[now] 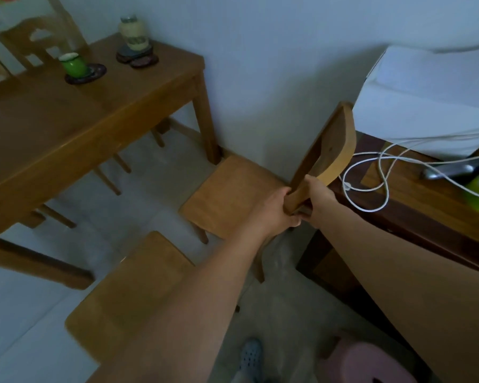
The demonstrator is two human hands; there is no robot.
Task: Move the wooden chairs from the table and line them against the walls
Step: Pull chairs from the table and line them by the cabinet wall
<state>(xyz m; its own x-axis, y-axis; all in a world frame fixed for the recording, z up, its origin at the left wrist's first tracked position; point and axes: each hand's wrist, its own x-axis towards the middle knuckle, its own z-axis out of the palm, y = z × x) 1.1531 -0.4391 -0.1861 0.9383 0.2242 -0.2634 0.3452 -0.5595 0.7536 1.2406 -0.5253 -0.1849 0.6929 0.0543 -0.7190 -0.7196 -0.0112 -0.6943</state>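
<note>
A light wooden chair (230,194) stands by the white wall, its seat just right of the brown table's (67,128) corner leg. Both hands grip the near end of its curved backrest: my left hand (271,210) from the left, my right hand (320,199) from the right. A second wooden chair's seat (127,297) lies nearer to me, partly hidden under my left forearm. A third chair's back (36,42) shows behind the table at the far left, and more chair legs stand under the table.
A green cup (74,63) on a saucer and a jar (133,33) stand on the table. At right, a dark wooden cabinet (415,205) carries white cables, a white appliance and a green object. A pink stool (371,363) and my shoe (250,355) are on the floor.
</note>
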